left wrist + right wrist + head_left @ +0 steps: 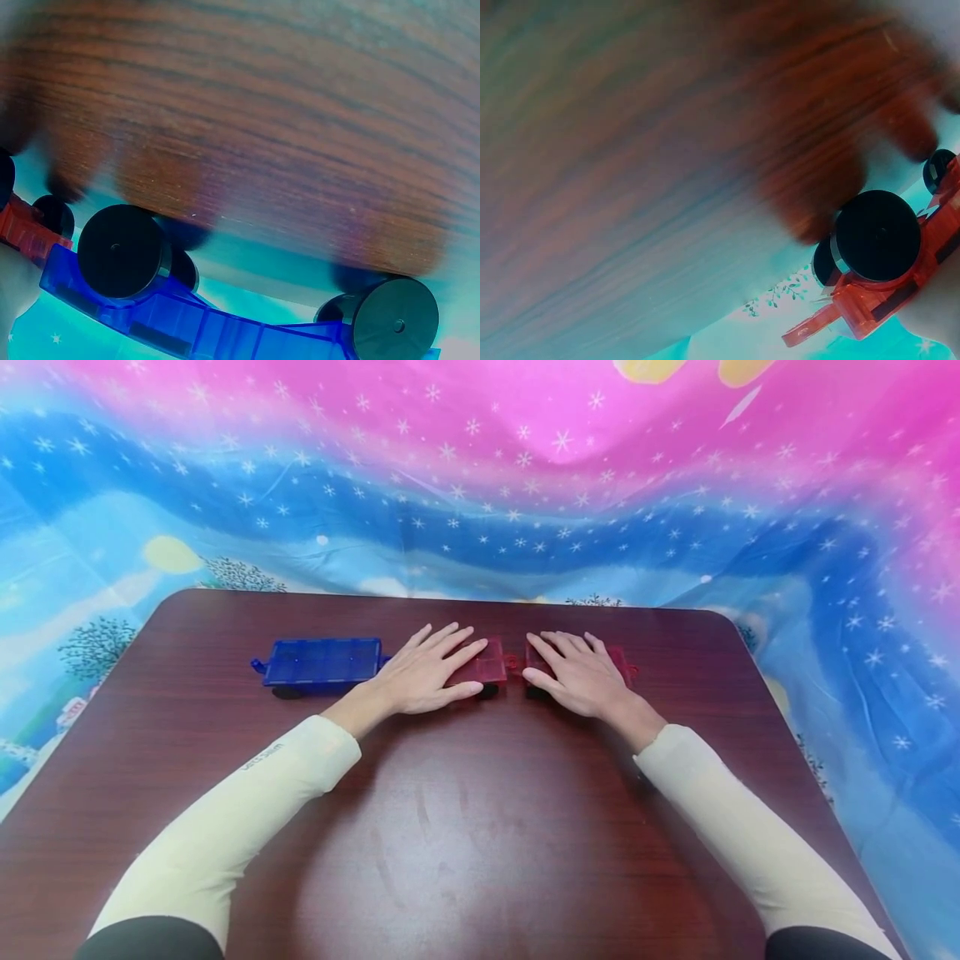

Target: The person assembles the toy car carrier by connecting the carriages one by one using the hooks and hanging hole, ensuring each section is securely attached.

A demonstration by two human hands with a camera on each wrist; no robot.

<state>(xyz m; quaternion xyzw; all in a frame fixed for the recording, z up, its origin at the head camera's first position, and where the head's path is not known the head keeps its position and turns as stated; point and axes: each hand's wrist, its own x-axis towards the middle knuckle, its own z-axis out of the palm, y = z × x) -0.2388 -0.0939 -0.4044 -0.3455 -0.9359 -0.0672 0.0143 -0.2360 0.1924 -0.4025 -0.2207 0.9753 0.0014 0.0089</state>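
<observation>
Left hand [427, 675]: lying palm down over left red toy wagon [492, 662], grip spread, fingers straight. Right hand [581, 678]: resting palm down on right red toy wagon [618, 662], grip likewise flat, thumb apart. Red wagons: standing end to end on dark wood-grain desk [465, 835], red coupling loop [512, 663] showing between. Blue toy wagon [322, 661]: standing at row's left end on black wheels [287, 692]. Snowflake-printed cloth [450, 485]: hanging behind desk.

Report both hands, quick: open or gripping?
Left hand: open, laid over the middle red wagon, not gripping.
Right hand: open, laid over the rightmost red wagon, not gripping.
</observation>
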